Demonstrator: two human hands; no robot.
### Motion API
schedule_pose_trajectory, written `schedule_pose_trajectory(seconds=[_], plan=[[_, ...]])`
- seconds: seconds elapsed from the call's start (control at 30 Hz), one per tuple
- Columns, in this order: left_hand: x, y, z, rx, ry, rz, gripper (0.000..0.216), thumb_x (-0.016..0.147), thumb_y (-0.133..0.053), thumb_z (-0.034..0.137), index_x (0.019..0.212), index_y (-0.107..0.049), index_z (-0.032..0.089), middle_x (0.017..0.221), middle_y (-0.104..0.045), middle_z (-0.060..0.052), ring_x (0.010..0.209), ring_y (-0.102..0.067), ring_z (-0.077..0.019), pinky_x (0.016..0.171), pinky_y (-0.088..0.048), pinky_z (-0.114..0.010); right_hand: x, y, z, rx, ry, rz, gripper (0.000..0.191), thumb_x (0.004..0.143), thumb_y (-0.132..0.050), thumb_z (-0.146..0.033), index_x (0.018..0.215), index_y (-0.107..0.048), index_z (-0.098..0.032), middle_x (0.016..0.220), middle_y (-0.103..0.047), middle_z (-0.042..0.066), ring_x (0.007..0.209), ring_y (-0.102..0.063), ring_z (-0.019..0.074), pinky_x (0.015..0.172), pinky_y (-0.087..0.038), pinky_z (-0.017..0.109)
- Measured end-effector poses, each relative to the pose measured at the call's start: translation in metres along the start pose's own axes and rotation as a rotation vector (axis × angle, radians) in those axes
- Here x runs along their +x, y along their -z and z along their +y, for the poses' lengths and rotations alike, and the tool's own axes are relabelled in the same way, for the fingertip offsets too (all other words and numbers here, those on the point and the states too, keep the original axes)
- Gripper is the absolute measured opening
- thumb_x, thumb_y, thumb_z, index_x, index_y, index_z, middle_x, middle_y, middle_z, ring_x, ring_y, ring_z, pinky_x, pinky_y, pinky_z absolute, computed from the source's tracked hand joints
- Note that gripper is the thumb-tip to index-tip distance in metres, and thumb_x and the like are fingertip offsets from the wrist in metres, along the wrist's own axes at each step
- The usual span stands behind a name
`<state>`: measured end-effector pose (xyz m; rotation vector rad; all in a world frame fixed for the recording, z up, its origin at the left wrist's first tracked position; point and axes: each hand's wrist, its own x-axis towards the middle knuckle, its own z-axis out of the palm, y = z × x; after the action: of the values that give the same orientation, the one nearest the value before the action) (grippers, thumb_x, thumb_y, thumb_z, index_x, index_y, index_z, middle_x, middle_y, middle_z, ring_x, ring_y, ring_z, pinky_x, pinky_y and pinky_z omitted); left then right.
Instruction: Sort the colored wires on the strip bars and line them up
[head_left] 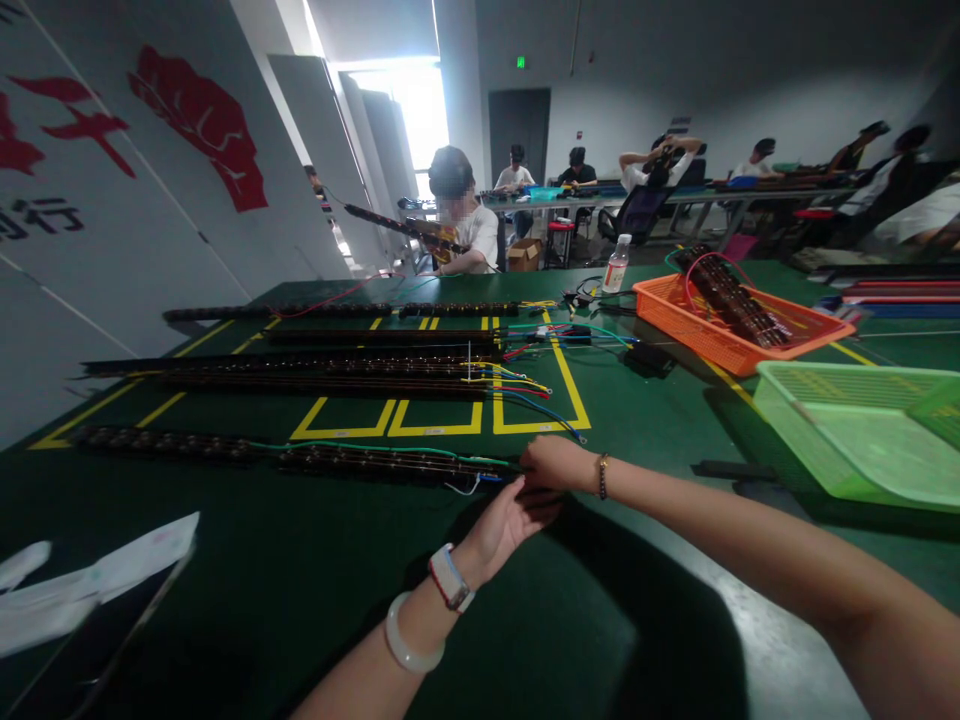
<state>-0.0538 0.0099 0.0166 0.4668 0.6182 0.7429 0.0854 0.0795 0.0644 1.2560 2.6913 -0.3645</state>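
The nearest long black strip (pixel 375 462), dotted with small metal spots, lies across the green table, a green wire (pixel 360 447) running along it. My right hand (pixel 559 465) is at its right end, fingers curled in a closed grip where the green wire leads; what is pinched is hidden. Just below, my left hand (pixel 504 530) is turned palm up, thumb raised and fingers stretched out under the right hand. A short white wire (pixel 471 487) and a blue wire end (pixel 491 478) stick out beside the left thumb.
Further back lie several more black strips (pixel 322 380) with coloured leads (pixel 525 380). An orange basket (pixel 675 325) holding dark strips and a green basket (pixel 855 480) stand right, near a bottle (pixel 616 265). A person (pixel 480 235) across the table holds another strip.
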Motion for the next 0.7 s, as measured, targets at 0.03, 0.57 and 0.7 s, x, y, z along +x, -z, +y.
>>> schedule_pose_trajectory(seconds=[0.03,0.57,0.7], plan=[[0.0,0.0,-0.001,-0.034,-0.022,0.014,0.033,0.089,-0.046,0.035,0.105,-0.058,0.01,0.104,-0.065,-0.015,0.101,-0.06,-0.022,0.099,-0.038,-0.04,-0.003,-0.001,-0.006,-0.029,-0.006,0.016,0.025,0.085,-0.05,-0.023,0.074,-0.069,-0.01,0.073,-0.067,0.012,0.064,-0.058,0.0174,0.056,-0.037,0.025],[0.01,0.006,-0.009,-0.178,-0.165,0.229,0.015,0.085,-0.056,0.027,0.092,-0.063,0.015,0.105,-0.065,-0.007,0.098,-0.059,-0.0142,0.09,-0.045,-0.027,-0.025,-0.05,-0.055,-0.55,0.015,0.376,0.031,0.082,-0.048,-0.01,0.111,-0.058,-0.002,0.104,-0.06,0.021,0.09,-0.051,0.0278,0.078,-0.041,0.041],[0.014,0.012,-0.011,-0.218,-0.164,0.224,0.008,0.084,-0.057,0.021,0.084,-0.062,0.016,0.09,-0.067,-0.003,0.081,-0.062,-0.0106,0.085,-0.047,-0.026,-0.046,-0.032,-0.047,-0.342,0.046,0.408,0.026,0.086,-0.048,-0.017,0.108,-0.059,-0.009,0.096,-0.06,0.013,0.086,-0.052,0.0237,0.078,-0.042,0.038]])
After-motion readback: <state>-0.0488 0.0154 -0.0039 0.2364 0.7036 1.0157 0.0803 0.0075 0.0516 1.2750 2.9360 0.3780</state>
